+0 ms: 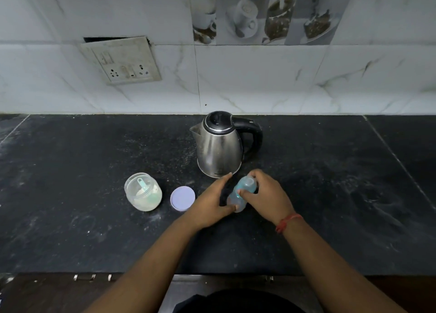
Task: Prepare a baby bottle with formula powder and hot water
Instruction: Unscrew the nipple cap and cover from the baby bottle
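A pale blue baby bottle (240, 193) stands tilted on the black counter (94, 230), just in front of a steel kettle (219, 147) with a black lid and handle. My right hand (266, 194) grips the bottle's capped top, thumb and fingers curled round it. My left hand (212, 202) holds the bottle's lower body, thumb at its base, fingers stretched behind it. To the left stands an open clear jar (143, 192) of white formula powder with a light blue scoop (142, 185) inside. The jar's lilac lid (182, 198) lies flat beside it.
A tiled wall with a switch and socket plate (122, 60) rises behind the counter. Drawer handles (85, 277) show below the counter's front edge. White powder dust speckles the counter surface.
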A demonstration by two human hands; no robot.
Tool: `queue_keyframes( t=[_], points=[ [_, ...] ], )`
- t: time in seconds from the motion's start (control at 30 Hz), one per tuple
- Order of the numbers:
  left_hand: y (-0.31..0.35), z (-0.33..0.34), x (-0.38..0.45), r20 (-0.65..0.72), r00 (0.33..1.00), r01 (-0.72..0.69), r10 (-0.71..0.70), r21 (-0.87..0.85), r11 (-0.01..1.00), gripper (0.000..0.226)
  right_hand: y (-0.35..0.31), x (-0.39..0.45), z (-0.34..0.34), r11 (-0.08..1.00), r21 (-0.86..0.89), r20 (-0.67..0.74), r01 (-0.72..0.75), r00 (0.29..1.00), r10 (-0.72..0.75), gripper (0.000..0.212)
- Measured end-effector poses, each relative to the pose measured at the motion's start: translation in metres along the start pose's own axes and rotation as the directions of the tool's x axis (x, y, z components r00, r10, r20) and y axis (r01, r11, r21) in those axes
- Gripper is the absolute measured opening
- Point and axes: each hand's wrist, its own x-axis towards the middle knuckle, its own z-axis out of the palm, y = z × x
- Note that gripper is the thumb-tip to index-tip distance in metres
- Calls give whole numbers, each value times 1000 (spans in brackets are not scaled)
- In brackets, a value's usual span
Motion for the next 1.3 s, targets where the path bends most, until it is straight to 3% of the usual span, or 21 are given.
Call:
queue_keyframes(
  t=[0.1,0.17,0.3,0.37,0.5,0.73,0.87,1.0,1.07,1.17,1.3],
  points=[
    [4,2,2,21,1000,-11,11,4,1000,86,-3,-1,-3,947,312,90,-81,994,56,26],
    [2,4,3,2,1000,-14,14,45,999,75,-3,-1,-2,900,419,152,-125,986,66,24],
    [-1,6,1,-64,993,-80,98,239,968,59,-6,1,-2,937,303,207,-174,972,113,19],
    [-2,6,-1,-92,986,-102,137,313,944,59,-11,2,-1,947,248,246,-206,958,144,29],
    [-3,3,-4,-107,980,-119,167,351,929,57,-18,3,0,961,194,218,-197,964,153,34],
    [-5,-10,-7,-24,994,-101,102,61,993,55,-25,2,11,963,238,161,-128,983,91,31],
    [-11,-19,-15,53,998,35,-22,-243,969,49,-26,-2,11,886,457,78,-77,996,46,14],
    [-19,-25,-23,3,996,86,-90,-313,946,50,-12,4,2,827,556,-81,-84,985,154,16],
    [-23,-25,-24,-47,994,74,-95,-325,943,52,6,10,1,887,443,-137,-128,969,208,27],
    [-29,-23,-23,-81,992,65,-96,-328,943,55,43,17,6,988,33,-163,-151,974,154,42],
    [-32,-23,-21,-106,989,65,-105,-328,942,55,74,14,14,914,-394,-105,-100,993,63,49]
  ],
)
